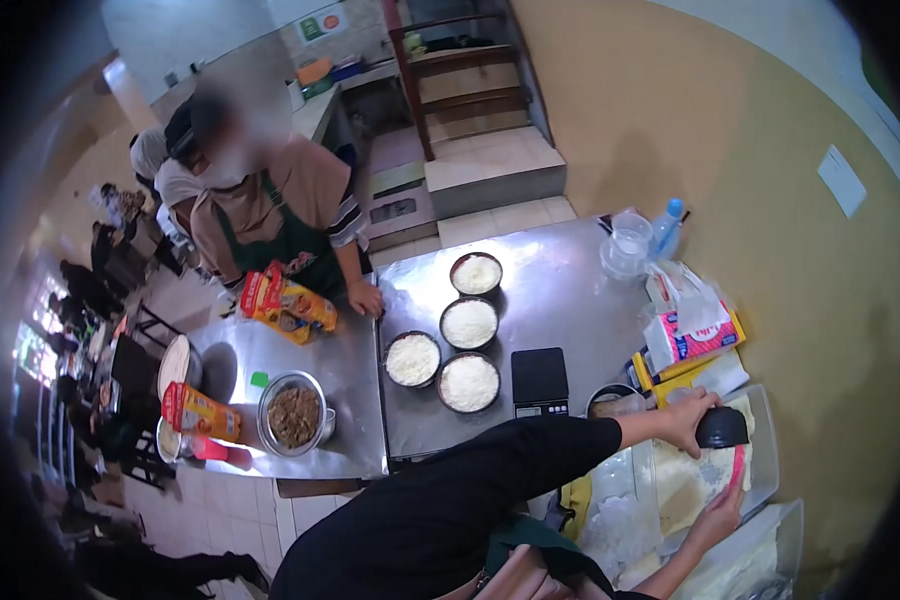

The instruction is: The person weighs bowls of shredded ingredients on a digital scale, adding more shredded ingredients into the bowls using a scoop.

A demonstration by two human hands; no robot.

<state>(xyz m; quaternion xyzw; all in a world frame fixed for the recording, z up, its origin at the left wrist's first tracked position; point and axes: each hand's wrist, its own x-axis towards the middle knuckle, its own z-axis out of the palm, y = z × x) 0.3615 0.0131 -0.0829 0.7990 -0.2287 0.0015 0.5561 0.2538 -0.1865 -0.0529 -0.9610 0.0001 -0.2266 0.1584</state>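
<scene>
My left hand (683, 421) is closed on a small black bowl (722, 428), tipped over a clear plastic tub (767, 450). Pale yellowish-white stuff (682, 485) lies in that tub. Just below the bowl, my right hand (718, 515) grips a slim pink utensil (738, 466) whose upper end reaches the bowl's rim. Its exact kind is hard to make out. A second clear tub (792, 540) with similar pale contents stands nearer to me. What the black bowl holds inside is hidden.
Several dark bowls with white topping, such as one bowl (469, 383), stand beside a black scale (539, 380). A tissue pack (685, 335) and bottle (667, 230) are near the wall. Across the steel table (420, 260), a person (290, 215) stands near a metal bowl (322, 428) of brown filling.
</scene>
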